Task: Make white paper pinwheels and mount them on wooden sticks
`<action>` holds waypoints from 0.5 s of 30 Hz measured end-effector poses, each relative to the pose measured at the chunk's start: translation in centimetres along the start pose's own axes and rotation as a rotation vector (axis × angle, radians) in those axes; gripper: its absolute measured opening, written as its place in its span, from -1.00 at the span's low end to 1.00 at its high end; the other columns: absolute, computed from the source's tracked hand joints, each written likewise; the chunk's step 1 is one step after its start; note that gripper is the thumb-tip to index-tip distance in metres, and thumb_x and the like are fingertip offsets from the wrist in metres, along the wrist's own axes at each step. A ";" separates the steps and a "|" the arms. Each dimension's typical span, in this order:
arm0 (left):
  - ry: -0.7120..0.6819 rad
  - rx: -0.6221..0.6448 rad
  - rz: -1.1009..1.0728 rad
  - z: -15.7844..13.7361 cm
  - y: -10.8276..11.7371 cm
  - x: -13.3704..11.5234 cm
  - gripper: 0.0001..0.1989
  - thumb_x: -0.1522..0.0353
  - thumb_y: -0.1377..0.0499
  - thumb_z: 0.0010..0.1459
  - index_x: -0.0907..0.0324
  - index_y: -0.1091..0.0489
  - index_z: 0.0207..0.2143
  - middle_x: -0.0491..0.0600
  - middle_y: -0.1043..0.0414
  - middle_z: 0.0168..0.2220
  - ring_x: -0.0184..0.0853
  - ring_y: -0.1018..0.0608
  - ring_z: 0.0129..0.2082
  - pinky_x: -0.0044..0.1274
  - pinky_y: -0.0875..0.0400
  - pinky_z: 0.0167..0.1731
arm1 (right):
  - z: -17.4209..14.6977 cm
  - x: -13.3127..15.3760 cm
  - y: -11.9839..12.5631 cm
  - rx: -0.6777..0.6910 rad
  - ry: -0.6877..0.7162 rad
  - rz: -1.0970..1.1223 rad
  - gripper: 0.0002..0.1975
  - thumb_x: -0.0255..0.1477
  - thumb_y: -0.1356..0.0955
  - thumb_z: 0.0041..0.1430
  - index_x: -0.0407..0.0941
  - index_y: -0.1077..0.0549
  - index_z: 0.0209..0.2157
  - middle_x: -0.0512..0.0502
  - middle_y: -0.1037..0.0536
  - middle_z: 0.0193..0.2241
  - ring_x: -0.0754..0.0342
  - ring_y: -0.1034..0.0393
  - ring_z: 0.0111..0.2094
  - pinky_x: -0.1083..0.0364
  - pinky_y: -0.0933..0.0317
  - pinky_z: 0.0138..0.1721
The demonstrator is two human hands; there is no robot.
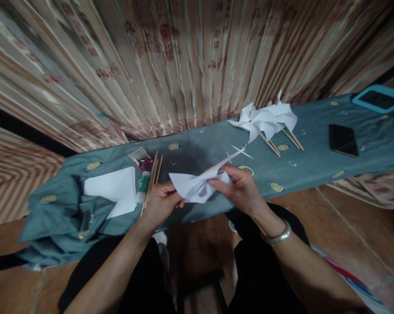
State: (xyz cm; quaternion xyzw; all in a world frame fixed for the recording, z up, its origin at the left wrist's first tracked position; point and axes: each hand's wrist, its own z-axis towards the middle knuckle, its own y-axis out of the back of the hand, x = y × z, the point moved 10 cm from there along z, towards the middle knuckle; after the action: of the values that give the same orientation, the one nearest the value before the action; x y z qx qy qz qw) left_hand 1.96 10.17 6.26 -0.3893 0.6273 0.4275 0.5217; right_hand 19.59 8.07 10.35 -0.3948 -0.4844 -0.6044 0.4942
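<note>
Between my two hands is a white paper pinwheel point(197, 187), its corners curved in toward the middle and one point sticking up to the right. My left hand point(164, 198) pinches its left edge low down. With the thumb on the folded paper near the centre, my right hand point(238, 185) grips the other side; some of its fingers are behind the paper. Just beyond the right hand, a yellow-green loop point(247, 169) is partly hidden, and thin white slivers point(243, 151) show past the paper's tip. No stick is visible on the held pinwheel.
Left on the cloth-covered surface point(197, 144) are a stack of white paper point(113, 187), a glue stick point(143, 185), several wooden sticks point(153, 174) and a small box of metal pins point(143, 160). Rightward lie finished pinwheels point(268, 120), a phone point(343, 139) and a blue-framed tablet point(380, 99). A curtain hangs behind.
</note>
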 end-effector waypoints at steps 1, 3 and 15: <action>0.002 -0.005 -0.021 -0.1 -0.2 0.2 -0.77 0.36 -0.23 -0.06 0.19 -0.41 -0.72 -0.14 -0.29 -0.75 -0.49 -0.28 -0.71 -0.61 -0.15 -0.63 | 0.2 -0.5 0.0 0.019 -0.029 0.035 -0.83 -0.37 -0.42 0.02 -0.18 -0.55 -0.36 0.03 -0.49 -0.56 0.19 -0.27 -0.55 0.21 -0.16 -0.54; 0.036 -0.031 -0.072 -0.5 -0.6 0.6 -0.78 0.32 -0.27 -0.09 0.20 -0.42 -0.71 -0.14 -0.28 -0.76 -0.49 -0.26 -0.71 -0.60 -0.12 -0.64 | 0.6 -1.4 -0.3 0.065 -0.104 0.106 -0.77 -0.32 -0.44 -0.03 -0.19 -0.55 -0.35 0.02 -0.50 -0.55 0.17 -0.29 -0.55 0.19 -0.19 -0.52; 0.292 -0.295 -0.575 -6.9 -1.7 5.6 -0.74 0.27 -0.39 -0.32 0.29 -0.47 -0.66 -0.14 -0.25 -0.77 -0.56 -0.20 -0.72 -0.62 0.01 -0.66 | 0.2 -2.4 -5.6 0.363 -0.272 0.090 -0.71 -0.27 -0.48 -0.23 -0.19 -0.44 -0.54 0.08 -0.40 -0.61 0.18 -0.23 -0.53 0.18 -0.14 -0.44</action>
State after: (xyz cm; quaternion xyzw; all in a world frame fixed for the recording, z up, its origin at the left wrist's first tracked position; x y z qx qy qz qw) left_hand 0.46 2.85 1.18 -0.6781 0.4917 0.2890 0.4636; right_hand 14.60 9.06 7.01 -0.3983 -0.6294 -0.4259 0.5136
